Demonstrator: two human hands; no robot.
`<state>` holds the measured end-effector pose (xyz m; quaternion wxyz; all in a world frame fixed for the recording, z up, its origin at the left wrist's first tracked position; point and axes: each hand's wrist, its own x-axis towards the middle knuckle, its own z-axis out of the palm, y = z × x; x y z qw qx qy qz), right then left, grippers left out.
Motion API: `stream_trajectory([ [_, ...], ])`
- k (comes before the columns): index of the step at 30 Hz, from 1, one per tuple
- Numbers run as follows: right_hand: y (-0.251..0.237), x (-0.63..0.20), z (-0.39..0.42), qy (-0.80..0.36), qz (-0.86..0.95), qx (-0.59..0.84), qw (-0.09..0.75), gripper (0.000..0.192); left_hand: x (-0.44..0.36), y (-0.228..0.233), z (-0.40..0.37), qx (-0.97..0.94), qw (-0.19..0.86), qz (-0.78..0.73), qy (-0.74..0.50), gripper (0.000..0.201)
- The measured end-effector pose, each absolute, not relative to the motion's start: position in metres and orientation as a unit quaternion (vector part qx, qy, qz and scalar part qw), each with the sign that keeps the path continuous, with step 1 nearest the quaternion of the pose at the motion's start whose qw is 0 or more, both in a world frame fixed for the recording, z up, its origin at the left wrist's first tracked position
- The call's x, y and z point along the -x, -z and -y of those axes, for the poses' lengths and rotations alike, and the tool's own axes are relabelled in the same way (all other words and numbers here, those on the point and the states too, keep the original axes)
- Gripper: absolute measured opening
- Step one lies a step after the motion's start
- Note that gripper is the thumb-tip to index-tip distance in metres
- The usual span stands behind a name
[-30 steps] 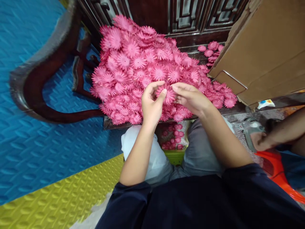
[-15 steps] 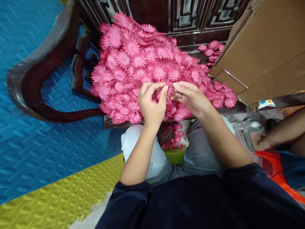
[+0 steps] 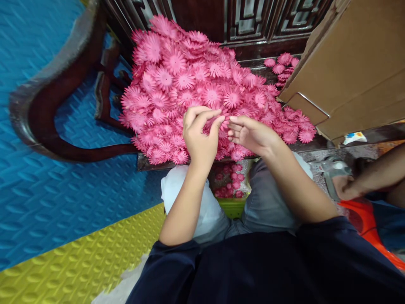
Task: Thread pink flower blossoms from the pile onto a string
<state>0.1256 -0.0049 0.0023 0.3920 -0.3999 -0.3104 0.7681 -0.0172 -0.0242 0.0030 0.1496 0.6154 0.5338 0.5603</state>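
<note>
Fingers (image 3: 218, 119) of your left hand (image 3: 199, 139) are pinched, thumb against forefinger, on a pink paper flower (image 3: 224, 123) at the near slope of the heap. Your right hand (image 3: 253, 135) sits just beside it, its fingers (image 3: 236, 119) stretched toward the same flower, loosely spread and not clenched; whether they grip the flower or only touch its edge you cannot tell, since your left thumb covers most of it. The flower lies between your two sets of fingertips, held just above the pile of pink flowers (image 3: 196, 84). It is a flat round disc of petals, so it has no clear long axis; only a sliver of petals shows, and which way its face turns you cannot tell.

The pile covers the dark wooden surface (image 3: 148, 164) in front of you, highest at the far left and sloping down toward your hands and to the right. A few loose flowers (image 3: 280, 63) lie apart from it at the far right, beside the cardboard box (image 3: 351, 71) that leans over that end of the surface. Below the near edge, between your knees, a green bin (image 3: 232, 207) holds more pink flowers. A curved dark wooden chair arm (image 3: 47, 118) stands to the left over the blue floor mat (image 3: 47, 202), with a yellow mat (image 3: 79, 266) nearer you. At the right edge another person's hand (image 3: 346, 188) rests near an orange stool (image 3: 367, 221).
</note>
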Motion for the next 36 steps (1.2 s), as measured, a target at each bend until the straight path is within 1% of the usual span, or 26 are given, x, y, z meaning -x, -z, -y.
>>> stream_trajectory([
  [4, -0.0033, -0.1253, 0.0062, -0.770, 0.319, 0.406, 0.375, 0.012, 0.0191, -0.0022, 0.0231, -0.615, 0.143, -0.536, -0.560, 0.009],
  [7, -0.0050, -0.1240, 0.0068, -0.774, 0.317, 0.396, 0.378, 0.012, 0.0202, -0.0020, 0.0216, -0.612, 0.153, -0.529, -0.568, 0.007],
  [11, -0.0057, -0.1217, 0.0083, -0.775, 0.336, 0.372, 0.384, 0.014, 0.0196, -0.0014, 0.0187, -0.577, 0.189, -0.524, -0.597, 0.006],
  [17, -0.0048, -0.1216, 0.0116, -0.795, 0.323, 0.333, 0.391, 0.019, 0.0145, 0.0011, 0.0153, -0.565, 0.274, -0.476, -0.616, 0.014],
  [20, -0.0063, -0.1221, 0.0119, -0.792, 0.320, 0.326, 0.405, 0.022, 0.0122, 0.0015, 0.0160, -0.569, 0.293, -0.459, -0.616, 0.018],
  [24, -0.0088, -0.1227, 0.0113, -0.765, 0.361, 0.350, 0.403, 0.023, 0.0117, 0.0000, 0.0180, -0.576, 0.297, -0.473, -0.596, 0.020],
  [28, -0.0096, -0.1234, 0.0113, -0.743, 0.390, 0.360, 0.409, 0.024, 0.0139, -0.0025, 0.0190, -0.590, 0.274, -0.487, -0.582, 0.015],
  [31, -0.0101, -0.1235, 0.0122, -0.716, 0.406, 0.371, 0.430, 0.023, 0.0162, -0.0036, 0.0187, -0.595, 0.267, -0.496, -0.574, 0.012],
  [36, -0.0120, -0.1225, 0.0131, -0.646, 0.433, 0.402, 0.483, 0.023, 0.0184, -0.0034, 0.0174, -0.590, 0.293, -0.500, -0.563, 0.012],
])
